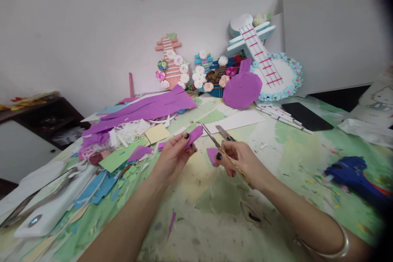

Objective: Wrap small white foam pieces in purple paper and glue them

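My left hand (175, 152) is closed on a folded strip of purple crepe paper (194, 134), pinched between thumb and fingers. In my right hand (241, 157) is a pair of slim scissors (212, 137) with gold-coloured handles, the tips pointing at the strip's right end. A small pointed piece of purple paper (211, 155) shows at the right thumb, apparently pinched there too. Just beyond the scissors, a utility knife (225, 132) lies by a white strip (242, 122). A purple lute-shaped cutout (242, 90) leans farther back.
Purple crepe sheets (147, 108), white string (127, 134) and paper scraps lie left, beside a white device (58, 204). Decorated model instruments (276, 75) stand along the wall. A black phone (307, 115) and a blue glue gun (356, 176) are on the right.
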Motion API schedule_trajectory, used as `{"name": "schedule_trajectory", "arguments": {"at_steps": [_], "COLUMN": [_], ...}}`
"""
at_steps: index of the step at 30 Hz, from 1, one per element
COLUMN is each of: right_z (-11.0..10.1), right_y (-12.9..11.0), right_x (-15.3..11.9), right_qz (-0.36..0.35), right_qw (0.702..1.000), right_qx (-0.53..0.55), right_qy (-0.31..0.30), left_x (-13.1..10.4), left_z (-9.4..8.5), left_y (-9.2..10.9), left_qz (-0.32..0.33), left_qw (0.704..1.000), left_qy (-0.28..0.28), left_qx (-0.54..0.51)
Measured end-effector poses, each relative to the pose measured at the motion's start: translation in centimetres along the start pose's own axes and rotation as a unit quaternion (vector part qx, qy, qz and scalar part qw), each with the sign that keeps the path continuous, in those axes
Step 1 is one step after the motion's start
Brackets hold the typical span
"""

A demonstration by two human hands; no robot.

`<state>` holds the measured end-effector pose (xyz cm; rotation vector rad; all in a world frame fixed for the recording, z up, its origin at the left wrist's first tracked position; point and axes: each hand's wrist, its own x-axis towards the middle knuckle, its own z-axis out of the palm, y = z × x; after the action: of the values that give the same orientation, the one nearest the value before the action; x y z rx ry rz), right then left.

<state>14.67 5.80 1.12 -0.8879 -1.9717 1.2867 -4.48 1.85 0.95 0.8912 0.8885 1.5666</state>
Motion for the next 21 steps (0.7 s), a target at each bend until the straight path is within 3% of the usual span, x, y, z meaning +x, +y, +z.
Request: {"name": "schedule_trajectory", "arguments": {"at_steps": [4,7,21], "right_z": [0.2,0.28,0.63], "right_y": [0.5,0.69,0.28], "right_x": [0.19,0.25,0.31], "right_qz": [0.035,0.036,0.057], "right_qw": [0.998,0.998,0.996], "right_qx": [0.038,0.029,0.062], "right_qy": [-0.03,-0.04,-0.035], "left_x": [0.09,-0.05,-0.24], "left_z": [-0.09,0.09,0.01], "left_y": [-0.41,-0.5,-0.66], "left_qz": [0.058,0.065,0.075], "left_qw": [0.996,0.994,0.986], "left_qy": [0.04,0.044,0.01], "left_qx": [0.052,0.069,0.147]}}
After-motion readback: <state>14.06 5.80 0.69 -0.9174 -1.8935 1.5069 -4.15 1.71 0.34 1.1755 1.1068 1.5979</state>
